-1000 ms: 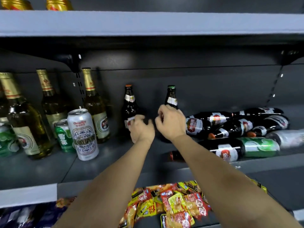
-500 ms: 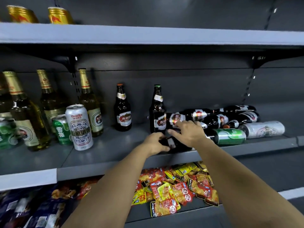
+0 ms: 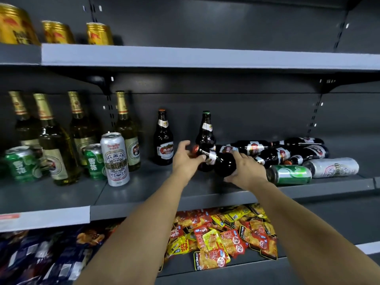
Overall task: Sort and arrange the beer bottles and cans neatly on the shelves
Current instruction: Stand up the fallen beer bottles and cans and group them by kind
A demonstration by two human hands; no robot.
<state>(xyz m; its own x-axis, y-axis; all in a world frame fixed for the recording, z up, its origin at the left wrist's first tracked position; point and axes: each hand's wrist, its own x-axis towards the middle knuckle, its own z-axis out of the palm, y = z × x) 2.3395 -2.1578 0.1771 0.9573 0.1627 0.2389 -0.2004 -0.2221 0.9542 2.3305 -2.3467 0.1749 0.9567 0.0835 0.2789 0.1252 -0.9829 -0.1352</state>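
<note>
Since half a second ago, both hands are lifting a dark brown bottle [image 3: 221, 161] off the middle shelf [image 3: 144, 194]; earlier it was lying low at the shelf's front edge. Now the left hand [image 3: 185, 161] is curling around its neck near the red cap, while the right hand [image 3: 245, 169] is cupping its wide base, so the bottle is lying tilted between them. Just behind this grip an upright brown bottle [image 3: 205, 130] is standing. Right of the grip, a heap of lying bottles [image 3: 287, 151] and a green can [image 3: 292, 174] are resting on their sides.
</note>
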